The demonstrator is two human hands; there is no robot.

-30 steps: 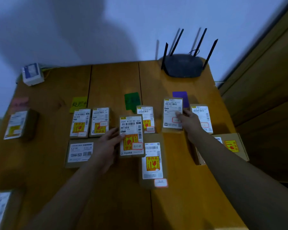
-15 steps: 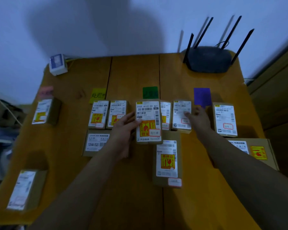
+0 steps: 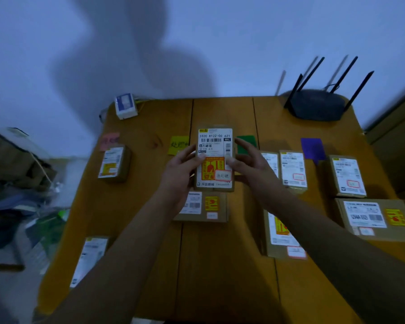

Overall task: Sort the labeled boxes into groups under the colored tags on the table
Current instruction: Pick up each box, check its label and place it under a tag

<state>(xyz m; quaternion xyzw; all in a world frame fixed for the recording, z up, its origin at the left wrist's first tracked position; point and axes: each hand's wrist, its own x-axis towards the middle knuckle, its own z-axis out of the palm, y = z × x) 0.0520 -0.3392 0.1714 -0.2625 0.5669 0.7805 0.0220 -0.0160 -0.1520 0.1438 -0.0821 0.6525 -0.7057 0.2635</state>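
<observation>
holding a labeled box [image 3: 214,159] up over the table [image 3: 220,265] between the yellow tag [image 3: 178,144] and green tag [image 3: 246,143]: left hand [image 3: 181,176] and right hand [image 3: 248,164] each clamp one side. risk: misreading its small sticker in dim light sends it to the wrong group.

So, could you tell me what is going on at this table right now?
A person is sorting labelled boxes under coloured tags. Both hands, left hand and right hand, hold one box up over the table, between the yellow tag and the green tag. Other boxes already lie near the pink tag and purple tag.
</observation>
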